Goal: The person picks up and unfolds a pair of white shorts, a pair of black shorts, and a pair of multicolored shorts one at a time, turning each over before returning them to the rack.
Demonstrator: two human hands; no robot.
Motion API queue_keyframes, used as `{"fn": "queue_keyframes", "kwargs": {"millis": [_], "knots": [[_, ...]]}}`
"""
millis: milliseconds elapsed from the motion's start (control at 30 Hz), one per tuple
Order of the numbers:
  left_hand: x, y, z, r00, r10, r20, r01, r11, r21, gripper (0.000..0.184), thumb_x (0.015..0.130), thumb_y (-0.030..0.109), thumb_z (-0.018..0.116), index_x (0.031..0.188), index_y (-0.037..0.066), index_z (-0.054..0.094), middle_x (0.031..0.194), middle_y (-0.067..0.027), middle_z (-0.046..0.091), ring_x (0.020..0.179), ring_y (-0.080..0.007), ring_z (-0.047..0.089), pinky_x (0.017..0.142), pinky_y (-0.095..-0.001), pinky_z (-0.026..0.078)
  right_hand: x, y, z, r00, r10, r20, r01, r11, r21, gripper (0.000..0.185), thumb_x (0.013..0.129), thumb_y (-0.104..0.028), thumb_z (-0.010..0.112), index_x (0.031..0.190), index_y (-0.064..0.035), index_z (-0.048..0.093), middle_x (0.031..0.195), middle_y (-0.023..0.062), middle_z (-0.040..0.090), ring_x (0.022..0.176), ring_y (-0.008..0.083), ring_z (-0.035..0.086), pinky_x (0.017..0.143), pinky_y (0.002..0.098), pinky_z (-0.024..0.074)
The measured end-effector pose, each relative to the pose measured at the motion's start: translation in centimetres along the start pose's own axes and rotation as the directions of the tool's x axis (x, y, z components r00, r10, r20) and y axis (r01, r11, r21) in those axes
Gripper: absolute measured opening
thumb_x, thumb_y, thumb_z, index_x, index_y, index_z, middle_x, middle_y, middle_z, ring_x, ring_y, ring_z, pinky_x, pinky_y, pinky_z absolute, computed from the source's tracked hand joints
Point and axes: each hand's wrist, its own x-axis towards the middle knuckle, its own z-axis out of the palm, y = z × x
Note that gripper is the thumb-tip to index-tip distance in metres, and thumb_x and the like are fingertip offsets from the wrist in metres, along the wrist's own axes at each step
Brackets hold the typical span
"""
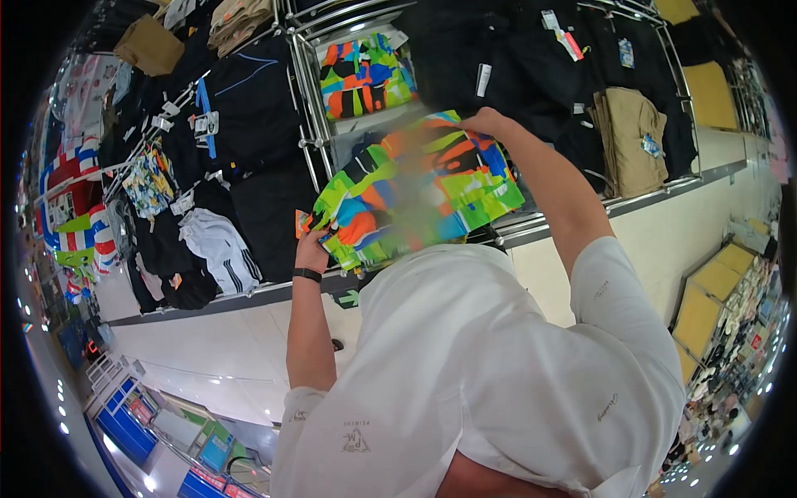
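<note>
A brightly patterned garment [477, 178] in green, orange, blue and black is spread out between my two hands, just in front of my body. My left hand [312, 251] is closed on its lower left edge, and an orange tag [300, 222] sticks up beside the fingers. At the upper right edge, my right hand [488, 123] pinches the cloth. The middle of the garment is blurred, so its exact kind cannot be made out. Beyond it, a folded garment [365, 76] with the same pattern lies in a metal-railed rack section.
Metal rails [305, 108] divide the display rack. Black folded clothes [523, 79] lie to the right, near khaki trousers [635, 141]. More black clothes [257, 116] and a white striped garment [220, 249] are at left. A cardboard box [149, 46] stands far left.
</note>
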Motion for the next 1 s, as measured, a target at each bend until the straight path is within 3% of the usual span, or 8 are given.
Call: {"fn": "queue_keyframes", "kwargs": {"millis": [67,200,300,433,500,633,867,1000], "knots": [[0.7,0.1,-1.0,0.999,-0.039,0.002,0.039,0.999,-0.02,0.041,0.078,-0.009,0.048,0.118,-0.002,0.055,0.117,-0.0107,0.064,0.109,-0.0244,0.062,0.096,-0.0379,0.048,0.5,-0.8,0.3,0.988,0.155,-0.022,-0.147,0.965,0.215,0.066,0.073,-0.046,0.079,0.111,0.0075,0.065,0.103,0.0166,0.069,0.09,0.0254,0.068,0.08,0.0352,0.0531],[1.6,0.9,-0.4,0.998,-0.041,0.044,0.038,0.997,0.061,0.042,0.077,-0.006,0.048,0.118,0.0,0.056,0.119,-0.0103,0.064,0.109,-0.0236,0.061,0.097,-0.0366,0.047,2.7,-1.0,0.9,0.976,0.094,0.196,-0.185,0.834,0.521,0.038,0.082,-0.022,0.076,0.105,0.0068,0.066,0.103,0.0142,0.069,0.088,0.0227,0.068,0.079,0.0356,0.055],[2.0,2.9,0.5,0.986,-0.091,0.141,0.078,0.993,0.092,0.033,0.086,0.005,0.055,0.119,0.002,0.056,0.117,-0.0087,0.063,0.109,-0.0215,0.061,0.094,-0.0349,0.048,3.1,-1.0,0.9,0.952,0.073,0.299,-0.265,0.688,0.676,0.033,0.084,-0.018,0.074,0.103,0.0067,0.064,0.103,0.0143,0.069,0.09,0.0236,0.068,0.084,0.0364,0.0554],[2.6,5.4,2.4,0.987,-0.136,-0.089,0.161,0.893,0.42,0.031,0.093,0.024,0.063,0.115,0.002,0.06,0.102,-0.0045,0.065,0.097,-0.0133,0.062,0.084,-0.0284,0.049,0.8,-1.6,-0.9,0.921,0.102,0.376,-0.365,0.562,0.742,0.027,0.086,-0.012,0.071,0.103,0.0064,0.063,0.103,0.0149,0.069,0.091,0.0239,0.068,0.088,0.0372,0.0548],[3.6,6.3,2.9,0.976,-0.205,-0.078,0.191,0.62,0.761,0.025,0.091,0.017,0.064,0.111,0.002,0.062,0.094,-0.0021,0.065,0.087,-0.0115,0.061,0.078,-0.0249,0.048,0.9,-0.6,-1.4,0.899,-0.034,0.437,-0.373,0.463,0.804,0.028,0.086,-0.01,0.069,0.108,0.0057,0.061,0.104,0.0151,0.069,0.093,0.0237,0.068,0.09,0.0367,0.0538],[5.6,6.6,1.5,0.976,-0.203,0.077,0.053,0.566,0.822,0.019,0.086,0.008,0.069,0.102,0.001,0.062,0.088,-0.0005,0.064,0.081,-0.0085,0.06,0.072,-0.023,0.047,-0.7,0.6,-2.2,0.915,-0.221,0.338,-0.19,0.503,0.843,0.028,0.086,-0.009,0.07,0.109,0.0051,0.061,0.106,0.0144,0.069,0.094,0.0221,0.068,0.09,0.0357,0.0535],[5.9,6.6,2.0,0.962,-0.205,0.179,-0.058,0.486,0.872,0.019,0.083,0.007,0.071,0.099,0.003,0.061,0.089,0.0004,0.063,0.079,-0.0069,0.058,0.073,-0.0232,0.047,-0.6,1.0,-0.9,0.911,-0.209,0.355,-0.125,0.681,0.722,0.03,0.084,-0.009,0.072,0.11,0.0015,0.061,0.104,0.0106,0.069,0.093,0.0195,0.067,0.089,0.034,0.0521],[6.0,7.0,2.1,0.947,-0.255,0.194,-0.118,0.286,0.951,0.023,0.082,0.006,0.071,0.103,0.002,0.062,0.09,0.0,0.063,0.083,-0.0086,0.058,0.077,-0.0248,0.047,-0.1,1.0,-0.5,0.922,-0.286,0.259,0.0,0.672,0.741,0.029,0.082,-0.006,0.072,0.109,0.0005,0.062,0.101,0.0081,0.069,0.089,0.0178,0.067,0.088,0.0337,0.0518]]}}
